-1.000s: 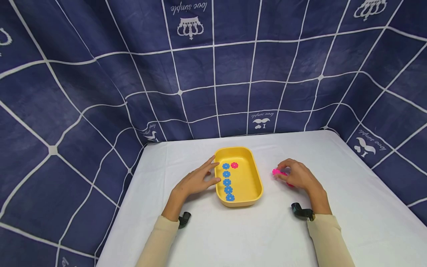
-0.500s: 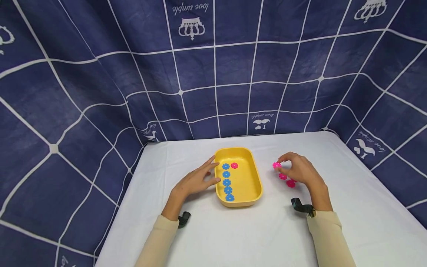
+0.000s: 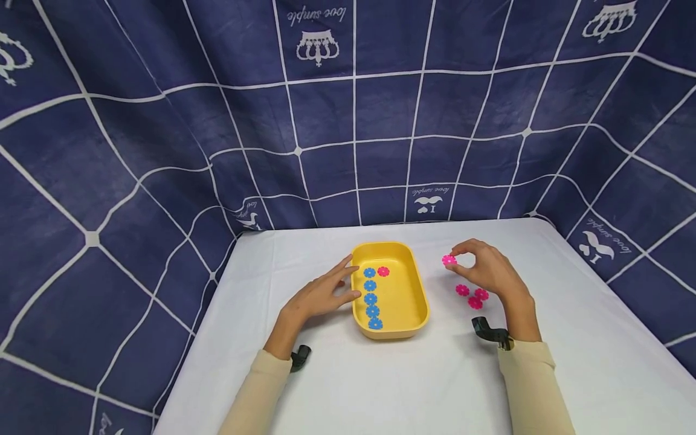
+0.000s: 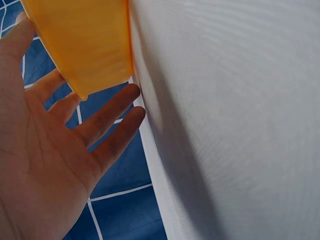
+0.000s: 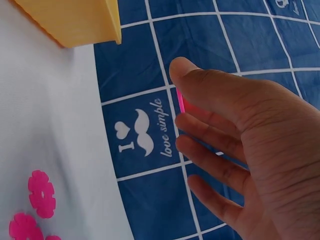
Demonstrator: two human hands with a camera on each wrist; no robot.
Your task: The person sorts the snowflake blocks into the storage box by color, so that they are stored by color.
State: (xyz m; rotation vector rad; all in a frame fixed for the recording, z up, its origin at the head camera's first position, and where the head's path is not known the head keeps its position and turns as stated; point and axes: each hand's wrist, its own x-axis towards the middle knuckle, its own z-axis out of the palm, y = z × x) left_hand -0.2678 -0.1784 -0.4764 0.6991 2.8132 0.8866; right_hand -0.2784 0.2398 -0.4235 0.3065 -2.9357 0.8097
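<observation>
My right hand [image 3: 486,269] pinches a pink flower-shaped plastic disc [image 3: 448,260] between thumb and index finger, raised above the white table. In the right wrist view only a thin pink edge of that disc shows behind the thumb. Below the hand, three more pink flower discs [image 3: 462,290] lie close together on the cloth. A yellow tray [image 3: 405,296] stands left of them. Inside it, several blue flower discs [image 3: 370,299] form a column along the left side, with one pink disc [image 3: 383,272] beside the farthest. My left hand [image 3: 318,296], fingers spread, touches the tray's left rim.
White cloth [image 3: 418,380] covers the table. A dark blue curtain [image 3: 380,109] with white grid lines hangs behind and at both sides. A black wrist camera [image 3: 489,332] sits on the right wrist, another [image 3: 299,357] on the left.
My right hand has lifted away from the pink pile with one disc pinched, moving up and slightly farther off, uncovering the three discs below. The left hand and tray stay put.
</observation>
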